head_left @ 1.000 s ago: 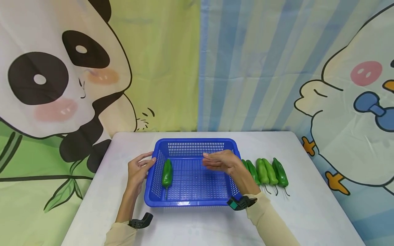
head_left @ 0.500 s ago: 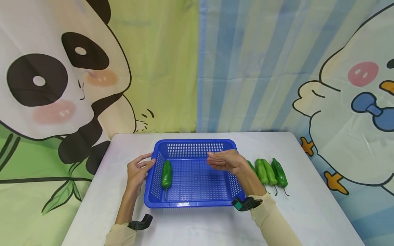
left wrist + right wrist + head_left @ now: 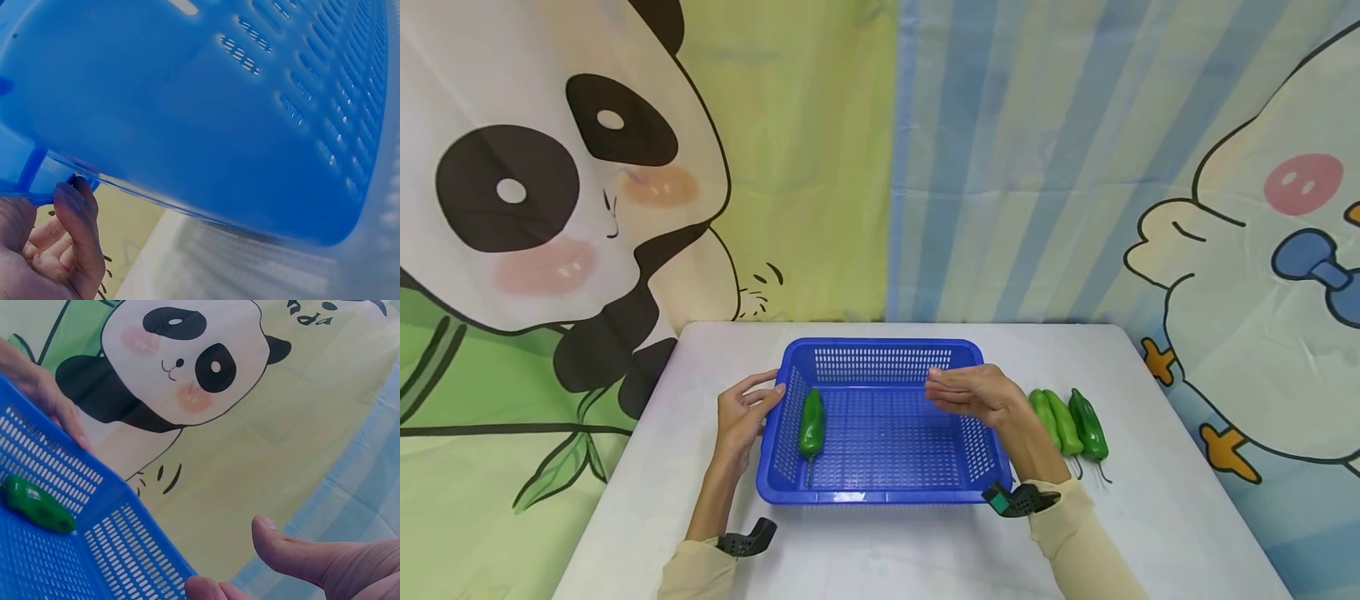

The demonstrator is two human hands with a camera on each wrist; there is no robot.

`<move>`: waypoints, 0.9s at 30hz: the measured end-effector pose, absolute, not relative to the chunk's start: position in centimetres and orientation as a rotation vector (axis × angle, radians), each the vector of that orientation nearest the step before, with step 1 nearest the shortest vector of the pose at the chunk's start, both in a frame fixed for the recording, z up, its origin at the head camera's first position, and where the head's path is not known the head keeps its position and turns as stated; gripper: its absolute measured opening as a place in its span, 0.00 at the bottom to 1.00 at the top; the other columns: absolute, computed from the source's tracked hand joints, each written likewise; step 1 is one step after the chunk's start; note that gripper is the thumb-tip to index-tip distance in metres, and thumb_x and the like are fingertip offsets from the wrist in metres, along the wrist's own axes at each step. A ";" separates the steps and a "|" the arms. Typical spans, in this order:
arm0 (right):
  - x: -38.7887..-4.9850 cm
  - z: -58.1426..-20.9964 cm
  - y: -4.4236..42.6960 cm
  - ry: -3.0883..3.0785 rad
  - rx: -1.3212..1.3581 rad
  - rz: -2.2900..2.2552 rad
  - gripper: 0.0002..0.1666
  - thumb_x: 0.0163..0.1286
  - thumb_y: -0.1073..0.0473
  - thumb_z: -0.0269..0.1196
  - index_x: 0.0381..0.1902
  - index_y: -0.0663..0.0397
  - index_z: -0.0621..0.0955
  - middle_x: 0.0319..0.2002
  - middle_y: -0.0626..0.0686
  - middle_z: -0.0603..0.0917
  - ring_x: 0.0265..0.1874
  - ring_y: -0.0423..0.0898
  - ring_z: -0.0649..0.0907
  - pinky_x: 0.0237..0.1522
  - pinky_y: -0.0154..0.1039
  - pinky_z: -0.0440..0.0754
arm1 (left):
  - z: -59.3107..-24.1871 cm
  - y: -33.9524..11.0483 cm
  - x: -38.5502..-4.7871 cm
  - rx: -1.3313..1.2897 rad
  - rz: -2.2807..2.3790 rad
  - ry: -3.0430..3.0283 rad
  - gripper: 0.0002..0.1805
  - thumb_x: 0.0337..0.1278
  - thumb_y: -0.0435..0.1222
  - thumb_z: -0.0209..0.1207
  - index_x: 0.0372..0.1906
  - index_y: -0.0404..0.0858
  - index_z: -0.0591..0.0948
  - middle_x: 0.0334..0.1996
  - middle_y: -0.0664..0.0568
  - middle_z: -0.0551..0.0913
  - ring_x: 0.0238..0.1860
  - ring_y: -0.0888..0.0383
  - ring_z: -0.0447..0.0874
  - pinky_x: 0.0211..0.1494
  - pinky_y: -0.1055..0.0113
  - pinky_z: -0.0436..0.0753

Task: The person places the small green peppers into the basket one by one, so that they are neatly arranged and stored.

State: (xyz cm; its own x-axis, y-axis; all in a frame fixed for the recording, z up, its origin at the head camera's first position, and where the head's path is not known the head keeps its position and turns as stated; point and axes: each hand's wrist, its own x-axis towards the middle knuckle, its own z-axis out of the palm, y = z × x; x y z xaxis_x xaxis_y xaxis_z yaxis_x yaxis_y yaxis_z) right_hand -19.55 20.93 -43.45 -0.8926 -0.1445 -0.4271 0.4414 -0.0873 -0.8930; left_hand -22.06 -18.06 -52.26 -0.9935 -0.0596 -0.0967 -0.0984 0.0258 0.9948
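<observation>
A blue plastic basket [image 3: 880, 497] with slotted walls stands on the white table. My left hand [image 3: 742, 422] pinches its left rim, thumb on the edge; in the left wrist view curled fingers [image 3: 80, 228] hook at the rim. Inside the basket, along its left wall, lies one dark green pepper [image 3: 811, 427], stem toward me. Over the basket's right side hovers my right hand [image 3: 977, 395], its fingers extended and close together, holding nothing. The right wrist view shows that thumb [image 3: 300, 553] apart from the fingers, with the pepper [image 3: 39, 505] at far left.
Right of the basket several green peppers lie side by side, including two light ones [image 3: 1063, 423] and a dark one [image 3: 1087, 425]. My right forearm hides part of that row. Behind the white table [image 3: 895, 550] hangs a printed curtain [image 3: 805, 167].
My right hand has drifted right, from over the basket's middle toward its right rim, its forearm covering more of the pepper row. My left hand keeps its hold on the basket.
</observation>
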 end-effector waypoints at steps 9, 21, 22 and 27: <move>-19.0 -42.4 22.7 1.810 0.334 -2.057 0.37 0.80 0.57 0.69 0.74 0.78 0.72 0.49 0.56 0.95 0.47 0.44 0.94 0.60 0.43 0.91 | -52.2 -17.7 -22.4 -0.170 2.163 2.215 0.27 0.72 0.41 0.72 0.69 0.35 0.82 0.31 0.60 0.93 0.26 0.63 0.92 0.24 0.73 0.85; -18.2 -42.0 24.8 1.775 0.349 -2.107 0.34 0.79 0.58 0.70 0.72 0.77 0.75 0.44 0.51 0.96 0.45 0.44 0.95 0.58 0.42 0.91 | -52.4 -18.4 -22.3 -0.159 2.130 2.243 0.27 0.73 0.42 0.72 0.70 0.36 0.82 0.31 0.61 0.94 0.27 0.62 0.93 0.24 0.72 0.86; -18.1 -41.9 25.0 1.774 0.343 -2.104 0.35 0.80 0.58 0.69 0.73 0.77 0.73 0.44 0.51 0.96 0.46 0.44 0.95 0.58 0.41 0.92 | -52.4 -18.4 -22.3 -0.164 2.131 2.241 0.27 0.72 0.42 0.72 0.70 0.36 0.82 0.31 0.61 0.94 0.27 0.62 0.93 0.24 0.72 0.86; -17.7 -41.4 26.4 1.775 0.314 -2.104 0.33 0.80 0.59 0.68 0.72 0.76 0.75 0.45 0.51 0.95 0.46 0.43 0.95 0.56 0.40 0.92 | -52.4 -18.0 -22.2 -0.180 2.145 2.229 0.27 0.72 0.42 0.72 0.69 0.36 0.82 0.31 0.61 0.94 0.27 0.62 0.93 0.26 0.70 0.88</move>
